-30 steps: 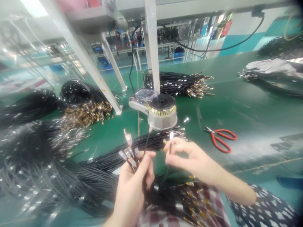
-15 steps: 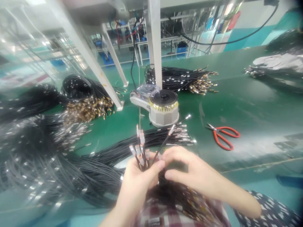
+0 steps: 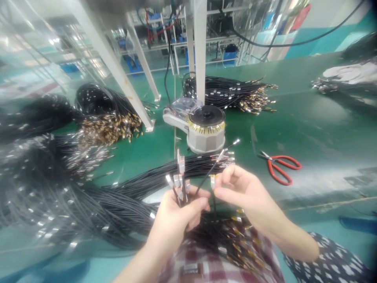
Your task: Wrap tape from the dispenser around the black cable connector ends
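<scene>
My left hand [image 3: 179,212] is closed around several black cables [image 3: 184,188], whose pale, clear-sleeved terminals stick up above the fingers. One cable in that grip slants up to the right. To the right of it, my right hand [image 3: 240,188] pinches the end of a single black cable, with its terminal [image 3: 213,181] showing at the fingertips. Beneath both hands, a thick bundle of black cables [image 3: 226,239] with brass-coloured ends lies across my lap. Just beyond the hands, another bundle of black cables [image 3: 159,173] rests on the green table, its terminals pointing right.
A round white tape dispenser [image 3: 206,137] with a black top stands behind the hands. Red-handled pliers [image 3: 282,167] lie at the right. Cable piles [image 3: 108,127] cover the left side, and another bundle [image 3: 229,94] lies behind the dispenser. White metal posts [image 3: 200,51] rise from the table.
My right hand has moved away from my left hand, up and to the right, and a cable end now shows in its fingertips. The left hand keeps its cables. The view has shifted slightly.
</scene>
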Demonstrator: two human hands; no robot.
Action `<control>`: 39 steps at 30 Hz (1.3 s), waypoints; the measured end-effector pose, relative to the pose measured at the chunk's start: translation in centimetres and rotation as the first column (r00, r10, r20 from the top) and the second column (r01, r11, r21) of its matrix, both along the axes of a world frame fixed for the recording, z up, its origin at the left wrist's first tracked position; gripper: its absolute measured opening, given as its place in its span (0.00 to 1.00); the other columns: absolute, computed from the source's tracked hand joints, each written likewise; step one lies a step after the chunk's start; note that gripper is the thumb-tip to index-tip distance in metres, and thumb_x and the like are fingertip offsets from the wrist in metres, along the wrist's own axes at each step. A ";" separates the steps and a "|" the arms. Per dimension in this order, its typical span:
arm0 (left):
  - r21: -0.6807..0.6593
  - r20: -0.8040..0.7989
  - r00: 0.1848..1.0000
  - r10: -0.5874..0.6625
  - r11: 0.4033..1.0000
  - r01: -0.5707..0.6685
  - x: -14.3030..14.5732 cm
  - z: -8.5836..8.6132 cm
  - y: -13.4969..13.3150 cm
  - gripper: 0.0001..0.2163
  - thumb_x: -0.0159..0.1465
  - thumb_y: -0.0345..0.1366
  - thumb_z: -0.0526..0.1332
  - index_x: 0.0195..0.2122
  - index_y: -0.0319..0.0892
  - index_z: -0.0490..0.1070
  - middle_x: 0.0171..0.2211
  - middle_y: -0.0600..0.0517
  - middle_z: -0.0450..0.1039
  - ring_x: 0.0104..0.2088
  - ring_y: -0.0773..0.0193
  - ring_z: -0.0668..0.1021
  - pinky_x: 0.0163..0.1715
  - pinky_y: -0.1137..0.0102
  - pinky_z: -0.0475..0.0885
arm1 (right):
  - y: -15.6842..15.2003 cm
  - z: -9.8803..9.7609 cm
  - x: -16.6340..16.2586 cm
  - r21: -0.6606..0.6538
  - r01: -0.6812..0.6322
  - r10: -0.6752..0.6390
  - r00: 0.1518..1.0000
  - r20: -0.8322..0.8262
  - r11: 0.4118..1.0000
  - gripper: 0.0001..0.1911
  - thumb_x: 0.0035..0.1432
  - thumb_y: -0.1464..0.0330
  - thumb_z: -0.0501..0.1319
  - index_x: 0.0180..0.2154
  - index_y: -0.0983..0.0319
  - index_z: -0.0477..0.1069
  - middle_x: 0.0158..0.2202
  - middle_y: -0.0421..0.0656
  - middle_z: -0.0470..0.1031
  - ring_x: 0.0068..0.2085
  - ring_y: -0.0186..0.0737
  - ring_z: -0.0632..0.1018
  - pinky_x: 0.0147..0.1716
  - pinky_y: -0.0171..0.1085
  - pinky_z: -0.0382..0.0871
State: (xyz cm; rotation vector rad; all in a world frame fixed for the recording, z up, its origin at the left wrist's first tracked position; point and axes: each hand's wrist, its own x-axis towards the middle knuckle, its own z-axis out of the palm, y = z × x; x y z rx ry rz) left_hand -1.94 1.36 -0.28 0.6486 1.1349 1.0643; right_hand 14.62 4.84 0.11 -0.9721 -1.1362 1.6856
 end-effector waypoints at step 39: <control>-0.022 -0.008 1.000 -0.010 1.000 0.009 0.4 -0.5 0.1 0.12 0.51 0.34 0.70 0.25 0.38 0.66 0.17 0.52 0.74 0.09 0.77 0.64 0.08 0.81 0.55 | 0.8 -0.1 -0.2 0.176 0.036 -0.050 0.996 0.080 0.984 0.10 0.50 0.73 0.68 0.30 0.60 0.66 0.29 0.36 0.71 0.33 0.34 0.72 0.38 0.37 0.66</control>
